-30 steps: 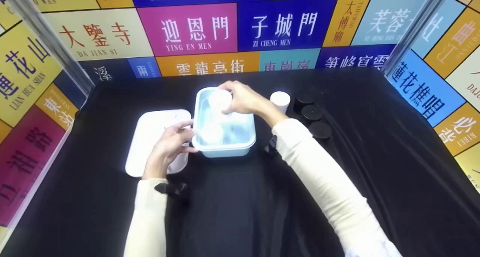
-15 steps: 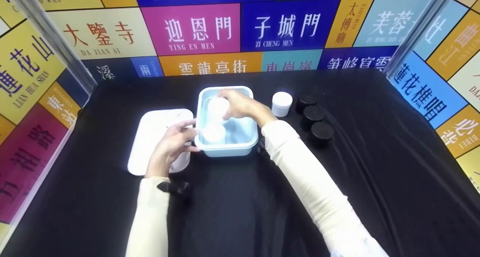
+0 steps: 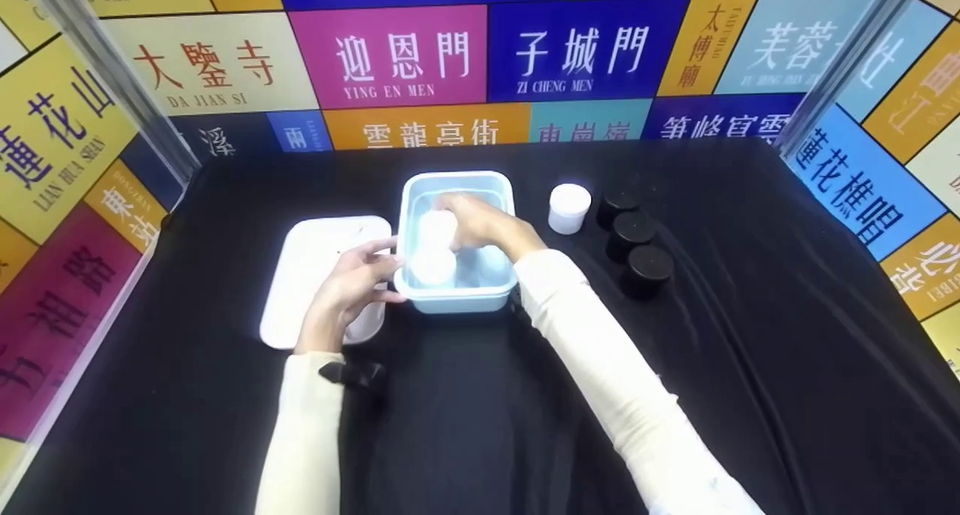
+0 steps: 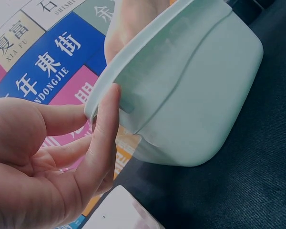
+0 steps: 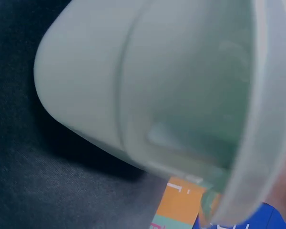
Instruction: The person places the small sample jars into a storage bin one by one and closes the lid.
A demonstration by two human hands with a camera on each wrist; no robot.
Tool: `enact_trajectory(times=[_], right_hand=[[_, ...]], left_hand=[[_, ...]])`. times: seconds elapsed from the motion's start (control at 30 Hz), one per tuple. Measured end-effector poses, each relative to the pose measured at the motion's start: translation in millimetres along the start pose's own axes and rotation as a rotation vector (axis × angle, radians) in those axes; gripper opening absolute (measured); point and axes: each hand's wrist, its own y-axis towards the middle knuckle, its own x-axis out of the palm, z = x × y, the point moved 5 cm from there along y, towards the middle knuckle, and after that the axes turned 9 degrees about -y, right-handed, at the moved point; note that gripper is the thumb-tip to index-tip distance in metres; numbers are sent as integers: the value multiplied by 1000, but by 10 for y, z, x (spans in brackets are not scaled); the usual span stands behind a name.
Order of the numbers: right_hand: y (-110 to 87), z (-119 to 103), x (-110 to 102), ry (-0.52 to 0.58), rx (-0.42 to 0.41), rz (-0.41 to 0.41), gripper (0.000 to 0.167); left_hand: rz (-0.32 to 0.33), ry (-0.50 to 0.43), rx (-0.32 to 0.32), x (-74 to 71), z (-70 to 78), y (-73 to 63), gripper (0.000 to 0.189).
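Note:
A pale blue plastic food container [image 3: 457, 303] stands without its lid on the black cloth. My left hand [image 3: 355, 290] pinches its left rim; the left wrist view shows the fingers [image 4: 105, 129] at the rim and outer wall. Inside the container, my right hand [image 3: 480, 226] grips a small white jar [image 3: 437, 230] from its right side. Just in front of that jar, a second white jar [image 3: 433, 266] sits in the near left corner. In the right wrist view the container wall [image 5: 81, 71] fills most of the picture and hides the held jar.
A white lid [image 3: 300, 275] lies flat left of the container, partly under my left hand. To the right stand a white jar [image 3: 569, 209] and three black jars [image 3: 648, 267] in a slanting row. Printed panels [image 3: 585, 57] wall off the back and sides.
My right hand has lowered the white jar from above the rim down into the container, toward the near jar. My left hand has kept its hold on the rim.

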Motion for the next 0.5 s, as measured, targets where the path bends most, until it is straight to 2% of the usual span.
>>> enact_trajectory(times=[0.5], right_hand=[[10,9,56,60,-10,-4,67]], left_hand=[[13,0,-4,3,3,6,52]])
